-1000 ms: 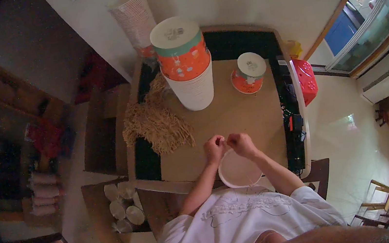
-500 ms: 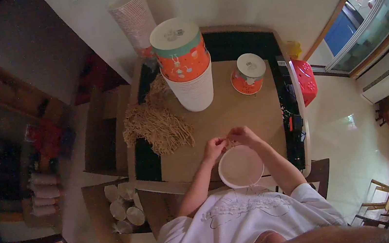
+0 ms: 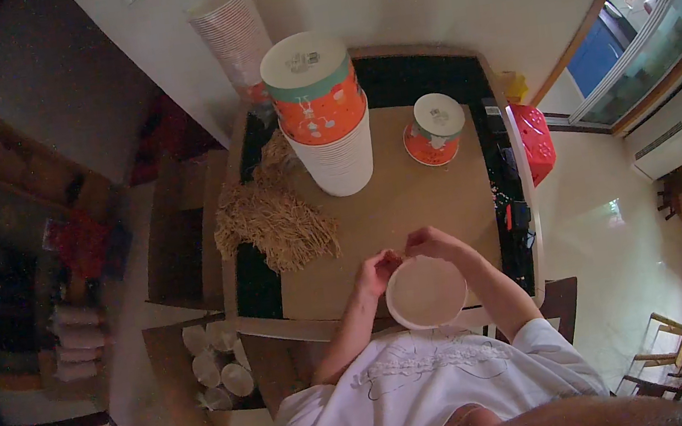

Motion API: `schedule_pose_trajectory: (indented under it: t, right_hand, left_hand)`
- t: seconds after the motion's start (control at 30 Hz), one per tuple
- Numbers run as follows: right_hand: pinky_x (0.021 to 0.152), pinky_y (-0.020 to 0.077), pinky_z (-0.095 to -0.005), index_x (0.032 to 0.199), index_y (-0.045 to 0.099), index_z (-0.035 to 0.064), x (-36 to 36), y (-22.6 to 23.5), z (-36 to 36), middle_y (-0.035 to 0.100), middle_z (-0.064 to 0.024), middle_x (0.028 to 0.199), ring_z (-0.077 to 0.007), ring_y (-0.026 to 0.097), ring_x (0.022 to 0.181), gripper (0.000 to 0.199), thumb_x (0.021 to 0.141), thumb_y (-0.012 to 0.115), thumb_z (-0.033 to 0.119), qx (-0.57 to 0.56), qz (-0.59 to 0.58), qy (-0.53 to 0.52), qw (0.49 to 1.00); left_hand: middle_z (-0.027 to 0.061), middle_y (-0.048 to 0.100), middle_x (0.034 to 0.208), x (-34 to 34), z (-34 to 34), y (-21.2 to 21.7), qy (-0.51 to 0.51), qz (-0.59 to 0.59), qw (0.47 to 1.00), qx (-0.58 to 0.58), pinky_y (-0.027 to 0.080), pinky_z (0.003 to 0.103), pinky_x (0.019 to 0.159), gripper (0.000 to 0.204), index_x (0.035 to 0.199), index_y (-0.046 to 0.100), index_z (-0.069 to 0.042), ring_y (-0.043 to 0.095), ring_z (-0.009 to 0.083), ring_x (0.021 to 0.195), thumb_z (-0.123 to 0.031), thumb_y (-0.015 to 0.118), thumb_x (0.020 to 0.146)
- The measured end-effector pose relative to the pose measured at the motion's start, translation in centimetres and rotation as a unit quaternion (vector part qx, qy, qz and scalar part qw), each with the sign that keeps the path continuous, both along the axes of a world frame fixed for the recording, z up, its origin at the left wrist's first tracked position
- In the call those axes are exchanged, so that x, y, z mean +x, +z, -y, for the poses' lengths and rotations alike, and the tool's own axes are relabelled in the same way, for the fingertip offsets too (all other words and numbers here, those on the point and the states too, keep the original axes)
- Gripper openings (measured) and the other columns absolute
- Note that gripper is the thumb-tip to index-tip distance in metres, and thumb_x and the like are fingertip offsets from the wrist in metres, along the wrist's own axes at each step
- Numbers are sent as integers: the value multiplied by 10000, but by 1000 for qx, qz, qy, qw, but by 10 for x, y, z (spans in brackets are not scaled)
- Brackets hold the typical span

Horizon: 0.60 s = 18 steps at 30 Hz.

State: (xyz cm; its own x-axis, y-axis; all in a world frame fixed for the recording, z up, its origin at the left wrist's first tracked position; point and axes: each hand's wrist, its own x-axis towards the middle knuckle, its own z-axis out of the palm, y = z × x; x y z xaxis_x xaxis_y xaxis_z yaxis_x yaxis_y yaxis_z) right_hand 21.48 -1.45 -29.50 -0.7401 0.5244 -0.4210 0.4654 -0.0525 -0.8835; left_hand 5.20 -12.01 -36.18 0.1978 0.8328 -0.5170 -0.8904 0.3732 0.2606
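A white paper bucket (image 3: 427, 292), its open mouth facing up, sits at the near table edge close to my shirt. My left hand (image 3: 378, 272) is closed at the bucket's far left rim, fingers pinched together. Across from it, my right hand (image 3: 434, 245) is also closed, its fingertips bent down over the far rim. The two sets of fingertips almost meet; whatever small thing they pinch is too small to make out. Left of my hands lies a loose heap of thin brown cords (image 3: 277, 221).
A tall stack of paper buckets (image 3: 319, 121), orange and green on top, stands beyond the cords. Another wrapped stack (image 3: 230, 38) rises behind it. A small upturned orange bucket (image 3: 434, 132) stands right. A cardboard box (image 3: 182, 380) with white cups sits lower left; a red basket (image 3: 534, 143) is right.
My right hand has shifted slightly right, so the fingertips are a little farther apart. The bucket has moved a touch to the right.
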Motion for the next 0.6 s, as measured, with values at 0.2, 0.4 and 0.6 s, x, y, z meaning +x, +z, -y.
schedule_pose_trajectory:
  t: [0.2,0.4,0.6]
  right_hand:
    - [576,421,-235,755,604,37,15,-7,-2,576,-9,680,-86,525,650,140,749,562,170,-64,49,-30,996]
    - [583,427,-225,777,613,29,18,-21,-1,584,-13,695,-84,532,662,166,777,557,186,-55,22,-38,998]
    - [576,432,-225,834,630,25,18,-24,7,601,-22,729,-83,540,656,202,814,551,210,-167,-35,-113,979]
  left_hand:
    - [84,575,699,-4,1,11,67,42,996,-45,450,310,646,140,791,570,-22,541,187,642,-143,502,804]
    - [33,556,649,-10,-24,30,-156,-274,949,26,369,233,471,141,796,578,-44,441,90,490,-184,588,786]
    - [18,597,649,8,-32,0,-140,-557,814,86,415,239,501,135,756,617,-30,510,91,533,-164,603,769]
